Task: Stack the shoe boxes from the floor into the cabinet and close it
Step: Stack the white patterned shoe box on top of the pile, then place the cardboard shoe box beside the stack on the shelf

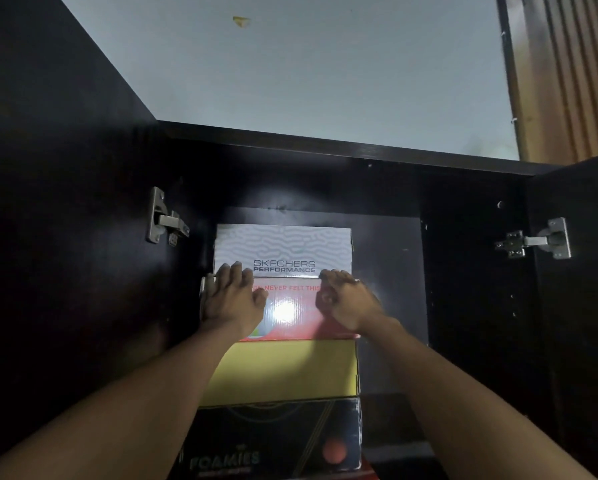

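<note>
A stack of shoe boxes stands inside the dark cabinet (470, 271). On top sits a white Skechers box (283, 245). Under it come a red-and-white box (292, 311), a yellow box (283, 372) and a black Foamies box (273, 438). My left hand (233, 299) lies flat against the left front of the red-and-white box, fingers reaching up to the Skechers box's lower edge. My right hand (347, 301) presses on the right front of the same box, its fingers spread near the seam between the two top boxes.
Both cabinet doors stand open: the left door (65, 237) with a metal hinge (164, 218), the right door (578, 306) with its hinge (540, 239). Free room shows inside the cabinet right of the stack. A pale wall and a curtain (567, 74) rise above.
</note>
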